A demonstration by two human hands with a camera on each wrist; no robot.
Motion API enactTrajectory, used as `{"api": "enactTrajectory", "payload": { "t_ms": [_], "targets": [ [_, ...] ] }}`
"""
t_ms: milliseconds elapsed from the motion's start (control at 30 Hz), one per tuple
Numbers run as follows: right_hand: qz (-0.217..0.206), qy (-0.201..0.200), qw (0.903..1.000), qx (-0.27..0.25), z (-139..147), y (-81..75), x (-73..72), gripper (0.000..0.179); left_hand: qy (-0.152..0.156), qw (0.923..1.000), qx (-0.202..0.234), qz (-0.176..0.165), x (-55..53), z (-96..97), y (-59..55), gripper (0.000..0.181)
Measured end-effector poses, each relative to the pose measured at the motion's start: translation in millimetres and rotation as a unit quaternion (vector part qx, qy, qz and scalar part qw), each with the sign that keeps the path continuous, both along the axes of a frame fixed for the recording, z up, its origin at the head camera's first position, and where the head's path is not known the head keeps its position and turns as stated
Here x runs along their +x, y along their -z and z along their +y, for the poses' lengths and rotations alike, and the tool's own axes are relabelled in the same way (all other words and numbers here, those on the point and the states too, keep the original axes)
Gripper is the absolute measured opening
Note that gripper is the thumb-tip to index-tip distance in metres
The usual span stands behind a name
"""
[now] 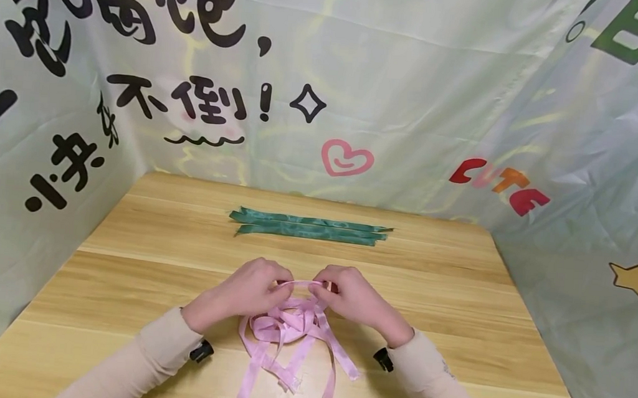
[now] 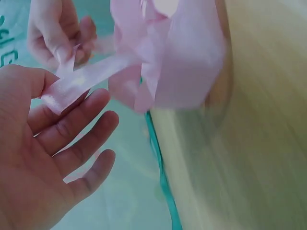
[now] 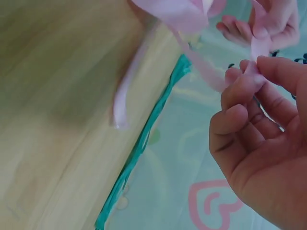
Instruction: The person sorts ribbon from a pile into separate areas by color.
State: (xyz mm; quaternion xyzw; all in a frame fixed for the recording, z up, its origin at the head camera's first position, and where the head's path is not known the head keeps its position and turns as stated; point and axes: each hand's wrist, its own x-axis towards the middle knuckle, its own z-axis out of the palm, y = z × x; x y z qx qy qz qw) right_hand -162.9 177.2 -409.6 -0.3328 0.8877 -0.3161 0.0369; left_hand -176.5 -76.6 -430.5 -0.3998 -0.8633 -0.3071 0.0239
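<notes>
A loose tangle of pink ribbons (image 1: pixel 294 328) lies on the wooden table in front of the person, several ends trailing toward the near edge. Above it, the left hand (image 1: pixel 258 288) pinches one pink ribbon (image 2: pixel 91 79) between thumb and forefinger, the other fingers loosely bent. The right hand (image 1: pixel 353 295) pinches the same ribbon a short way to the right, its fingers curled in the right wrist view. Between the two hands a short stretch of ribbon spans the gap. In both wrist views, more pink ribbon hangs beside the fingers.
Several green ribbon strips (image 1: pixel 311 228) lie side by side across the far part of the wooden table (image 1: pixel 432 258). A printed cloth (image 1: pixel 406 93) with lettering and a pink heart stands around the back and sides. A small black device sits at each wrist.
</notes>
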Motion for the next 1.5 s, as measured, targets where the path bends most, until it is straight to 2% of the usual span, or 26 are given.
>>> {"api": "enactTrajectory", "payload": {
  "t_ms": [200, 367, 533, 667, 800, 933, 1067, 1500],
  "targets": [
    [-0.021, 0.015, 0.9996, -0.009, 8.0, -4.1, -4.2, 0.012, -0.060, 0.9969, 0.005, -0.051, -4.1, -23.5, -5.6, 0.023],
    [-0.032, 0.020, 0.9992, -0.011, 7.3, -5.9, -4.3, 0.008, -0.072, 0.9940, 0.024, -0.079, -6.4, -34.2, -9.3, 0.031],
    [-0.033, 0.041, 0.9984, -0.020, 3.5, -3.9, -4.2, 0.010, -0.068, 0.9944, 0.025, -0.077, -6.5, -35.2, -9.8, 0.032],
    [-0.004, 0.077, 0.9967, -0.026, 2.5, -0.9, -4.8, 0.013, -0.076, 0.9940, 0.029, -0.073, -6.7, -35.9, -10.0, 0.030],
    [0.032, 0.132, 0.9898, -0.043, 4.7, 1.9, -7.0, 0.013, -0.084, 0.9931, 0.036, -0.073, -8.3, -39.1, -10.9, 0.029],
    [0.039, 0.170, 0.9822, -0.070, 8.7, 0.0, -9.7, 0.012, -0.097, 0.9913, 0.051, -0.073, -11.7, -45.7, -10.1, 0.027],
    [0.038, 0.179, 0.9798, -0.081, 14.2, -3.1, -11.5, 0.015, -0.107, 0.9890, 0.068, -0.076, -16.3, -54.2, -7.3, 0.028],
    [0.059, 0.220, 0.9719, -0.058, 36.0, -4.7, -15.7, 0.015, -0.151, 0.9782, 0.089, -0.111, -26.0, -82.5, -0.7, 0.030]
  ]
}}
